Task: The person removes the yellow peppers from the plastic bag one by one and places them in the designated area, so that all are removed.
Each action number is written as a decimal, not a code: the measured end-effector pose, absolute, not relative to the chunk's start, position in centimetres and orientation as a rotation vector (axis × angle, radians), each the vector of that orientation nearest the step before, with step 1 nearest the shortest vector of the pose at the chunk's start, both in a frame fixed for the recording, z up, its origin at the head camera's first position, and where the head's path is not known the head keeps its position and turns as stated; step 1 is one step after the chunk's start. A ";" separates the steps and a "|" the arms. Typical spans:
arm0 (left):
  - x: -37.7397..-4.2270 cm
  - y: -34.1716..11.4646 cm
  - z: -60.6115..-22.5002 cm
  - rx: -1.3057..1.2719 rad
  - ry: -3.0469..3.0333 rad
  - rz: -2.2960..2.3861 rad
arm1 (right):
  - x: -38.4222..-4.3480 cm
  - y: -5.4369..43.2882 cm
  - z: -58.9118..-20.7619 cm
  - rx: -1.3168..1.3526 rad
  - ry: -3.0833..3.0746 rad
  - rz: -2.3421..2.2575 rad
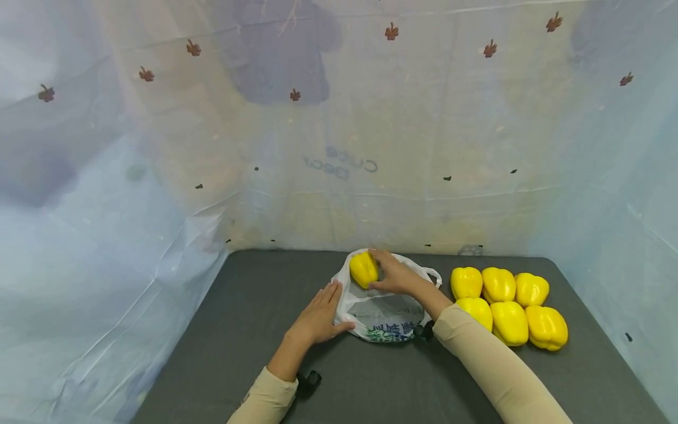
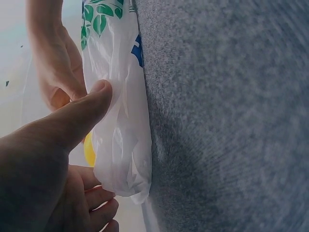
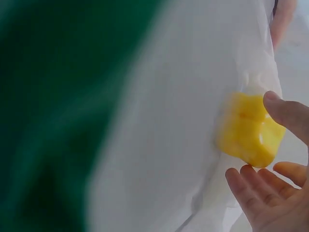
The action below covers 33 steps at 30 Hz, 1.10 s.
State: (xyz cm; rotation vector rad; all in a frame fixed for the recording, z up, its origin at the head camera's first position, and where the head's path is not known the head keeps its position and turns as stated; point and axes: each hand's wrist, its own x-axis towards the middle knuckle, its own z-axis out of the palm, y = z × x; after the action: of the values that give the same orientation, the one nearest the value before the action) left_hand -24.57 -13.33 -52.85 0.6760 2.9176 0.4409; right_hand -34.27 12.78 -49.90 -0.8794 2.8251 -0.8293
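Note:
A white plastic bag (image 1: 343,306) with green and blue print lies on the table, its mouth open. Inside it, toward the left end, sits a yellow bell pepper (image 1: 363,270). My right hand (image 1: 394,274) reaches over the bag; in the right wrist view its thumb overlaps the pepper (image 3: 251,130), while the other fingers (image 3: 260,186) are spread loosely just below it. On the bag's left side rests my left hand (image 1: 318,315), fingers extended along the rim. The left wrist view has its thumb (image 2: 99,96) lying against the plastic (image 2: 120,130).
Right of the bag, several yellow bell peppers (image 1: 509,324) stand in two rows on the dark grey table (image 1: 254,306), near my right sleeve (image 1: 477,347). A pale printed curtain (image 1: 339,218) hangs behind the table and along both sides.

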 end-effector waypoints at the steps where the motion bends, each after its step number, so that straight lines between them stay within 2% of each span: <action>1: -24.6 -13.3 -52.8 0.677 2.918 0.441 | -34.3 12.7 -49.9 -0.869 2.823 -0.828; 24: -24.8 -13.5 -53.0 0.684 2.925 0.435 | -33.9 12.3 -50.3 -0.753 2.781 -0.952; 33: -24.8 -13.5 -53.0 0.676 2.923 0.418 | -33.8 12.4 -50.7 -0.803 2.730 -1.019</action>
State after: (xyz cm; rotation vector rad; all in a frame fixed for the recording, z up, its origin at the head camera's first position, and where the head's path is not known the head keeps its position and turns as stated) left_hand -24.78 -13.49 -52.99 0.6759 2.9226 0.4177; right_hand -33.77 12.41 -50.72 -0.8031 2.7297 -1.0186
